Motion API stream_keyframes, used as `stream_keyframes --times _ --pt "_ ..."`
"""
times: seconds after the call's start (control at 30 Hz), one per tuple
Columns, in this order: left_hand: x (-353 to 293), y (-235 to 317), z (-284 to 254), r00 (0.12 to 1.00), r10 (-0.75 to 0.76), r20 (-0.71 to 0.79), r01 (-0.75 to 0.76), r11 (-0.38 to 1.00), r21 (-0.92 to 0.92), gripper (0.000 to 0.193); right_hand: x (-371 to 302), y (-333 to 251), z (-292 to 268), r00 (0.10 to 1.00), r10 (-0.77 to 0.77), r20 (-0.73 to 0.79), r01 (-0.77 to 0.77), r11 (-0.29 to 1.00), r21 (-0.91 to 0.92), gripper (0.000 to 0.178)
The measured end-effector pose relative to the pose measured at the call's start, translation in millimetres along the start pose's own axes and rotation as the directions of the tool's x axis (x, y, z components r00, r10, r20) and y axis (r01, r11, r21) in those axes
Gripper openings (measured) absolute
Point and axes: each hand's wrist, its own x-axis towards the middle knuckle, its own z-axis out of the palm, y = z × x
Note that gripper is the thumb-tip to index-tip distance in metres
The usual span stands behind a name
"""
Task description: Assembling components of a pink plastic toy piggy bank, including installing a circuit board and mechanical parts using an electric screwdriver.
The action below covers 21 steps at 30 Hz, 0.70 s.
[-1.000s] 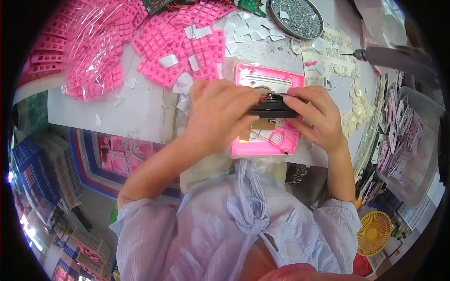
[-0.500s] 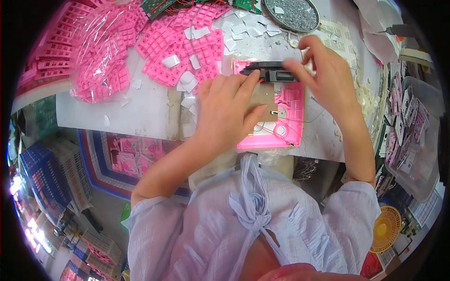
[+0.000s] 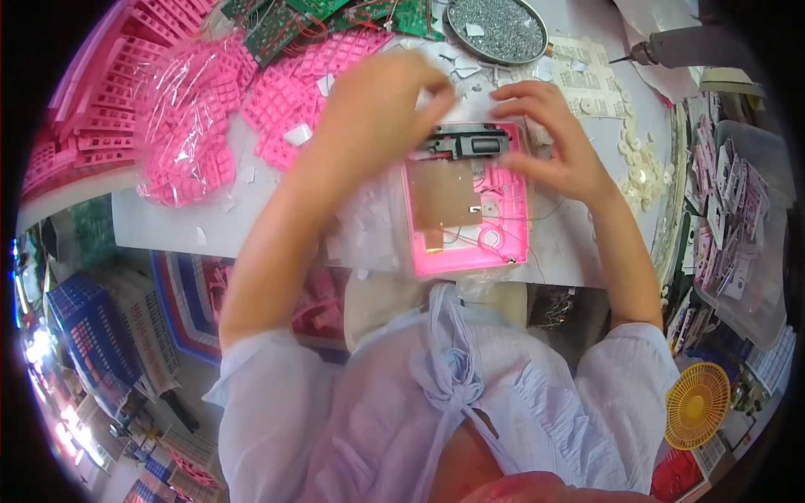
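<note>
An open pink plastic case (image 3: 503, 243) lies at the near edge of the white table (image 3: 168, 226), with a brown board (image 3: 443, 199) and thin wires inside. A long black part (image 3: 465, 144) sits across the case's far end. My right hand (image 3: 558, 151) grips the case's far right corner, fingers curled just beyond the black part's right end. My left hand (image 3: 377, 101) is blurred, hovering over the far left corner of the case, next to loose white bits (image 3: 465, 71) and pink keypads (image 3: 306, 80). Whether it holds anything is unclear.
A round metal tray of screws (image 3: 496, 25) and green circuit boards (image 3: 335, 17) lie at the far edge. A clear bag of pink parts (image 3: 189, 126) sits far left. White buttons (image 3: 641, 172) and an electric screwdriver (image 3: 688, 46) are at the right. A yellow fan (image 3: 698, 407) stands below.
The black part went from being held over the case's middle to lying across its far end. Both hands moved away from me, and the left hand lifted off the part.
</note>
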Motion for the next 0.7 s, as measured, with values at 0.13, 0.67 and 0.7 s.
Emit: stream_keyframes --times 0.13,0.67,0.7 --pt "125 -26 44 0.936 0.307 -0.171 -0.244 0.918 0.314 0.018 -18 29 3 0.944 0.252 -0.215 -0.234 0.966 0.107 0.026" --pt "138 20 28 0.989 0.145 0.038 -0.150 0.962 0.229 0.049 82 -41 -57 0.978 -0.208 -0.008 0.074 0.313 0.947 0.073" --pt "137 18 27 0.986 0.125 0.107 -0.158 0.906 0.394 0.052 74 -41 -59 0.990 -0.139 -0.011 0.056 0.328 0.943 0.070"
